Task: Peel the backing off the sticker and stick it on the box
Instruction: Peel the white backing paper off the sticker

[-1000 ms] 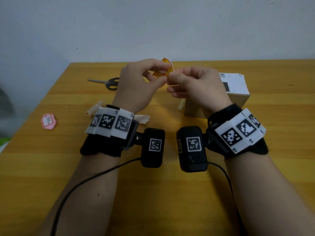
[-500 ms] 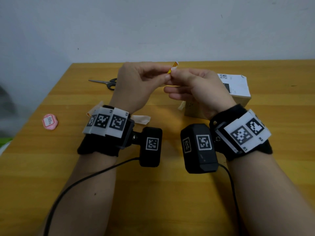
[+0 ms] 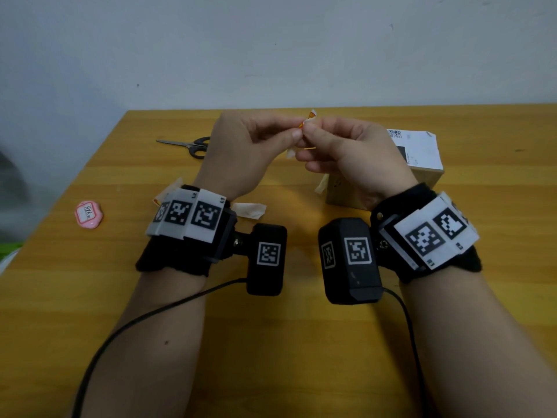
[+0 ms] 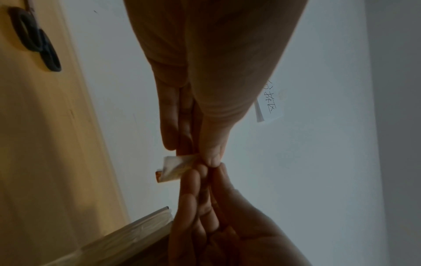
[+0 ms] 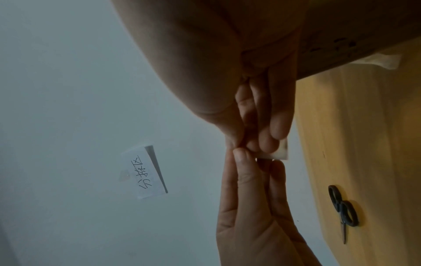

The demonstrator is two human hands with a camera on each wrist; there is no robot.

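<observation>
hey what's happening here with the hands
A person holds a small orange and white sticker up over the wooden table, pinched between the left hand and the right hand, apparently working its backing loose. It is not on the cardboard box yet; the box sits behind the right hand. Scissors, a pink sticker and paper scraps lie on the table.

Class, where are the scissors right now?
In the head view, the scissors lie on the table's far left, just beyond the left hand.
</observation>
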